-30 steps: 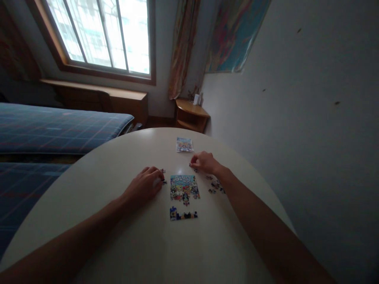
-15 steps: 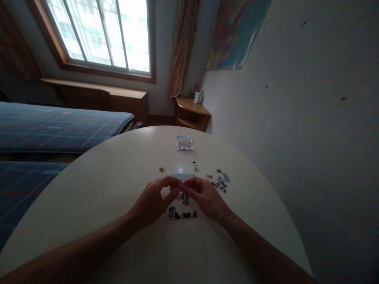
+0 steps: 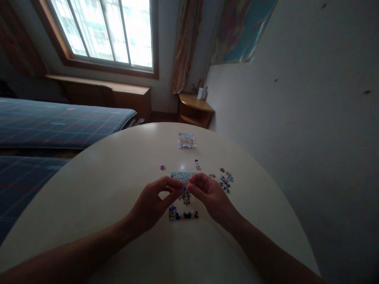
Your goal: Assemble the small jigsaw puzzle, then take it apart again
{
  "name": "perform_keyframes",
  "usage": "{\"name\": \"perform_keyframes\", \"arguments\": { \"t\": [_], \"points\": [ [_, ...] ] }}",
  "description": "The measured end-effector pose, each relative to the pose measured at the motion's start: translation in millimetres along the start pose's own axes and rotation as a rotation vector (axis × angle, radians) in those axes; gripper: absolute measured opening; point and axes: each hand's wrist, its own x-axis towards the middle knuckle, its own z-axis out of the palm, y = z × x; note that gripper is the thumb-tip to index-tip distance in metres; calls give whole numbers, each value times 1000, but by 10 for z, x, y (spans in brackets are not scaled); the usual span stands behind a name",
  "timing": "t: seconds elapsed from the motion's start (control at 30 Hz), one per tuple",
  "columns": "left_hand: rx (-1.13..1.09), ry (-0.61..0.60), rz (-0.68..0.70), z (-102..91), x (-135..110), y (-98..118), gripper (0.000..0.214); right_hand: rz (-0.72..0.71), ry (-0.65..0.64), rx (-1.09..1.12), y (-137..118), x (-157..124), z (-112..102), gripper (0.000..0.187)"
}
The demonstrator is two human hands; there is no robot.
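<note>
My left hand (image 3: 156, 201) is closed in a pinch over the puzzle, with a small, dark puzzle piece (image 3: 184, 187) at its fingertips. Just to the right, my right hand (image 3: 211, 199) also pinches, thumb near forefinger; whatever is between them is too small to make out. A narrow gap separates the fingertips of both hands. Behind them lies the teal lettered top part of the jigsaw puzzle (image 3: 180, 175), partly covered by my fingers. Joined pieces (image 3: 186, 198) show below the fingertips. Nearer me is an assembled bottom strip (image 3: 183, 215) with an uneven upper edge.
Several loose puzzle pieces (image 3: 225, 181) lie in a cluster to the right. A few more pieces (image 3: 197, 165) sit behind the puzzle, and one piece (image 3: 162, 167) at left. A printed packet (image 3: 186, 140) rests farther back on the round white table (image 3: 118, 169).
My hands, whose fingertips met over the puzzle, have parted slightly, the right one moving a little right. More of the teal lettered part shows. The whole view has shifted a little.
</note>
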Motion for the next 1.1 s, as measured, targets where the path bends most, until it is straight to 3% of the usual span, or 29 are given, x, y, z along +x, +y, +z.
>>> {"name": "perform_keyframes", "arguments": {
  "t": [0.53,0.8,1.1],
  "points": [
    [25,-24,-28,-11,4,-1,7,-23,-21,-106,-41,-11,-50,29],
    [86,-93,-8,-35,23,-71,5,-61,-6,-305,4,16,-88,25],
    [168,-154,-120,-94,63,-67,12,-83,27,-477,2,15,-69,23]
  ]
}}
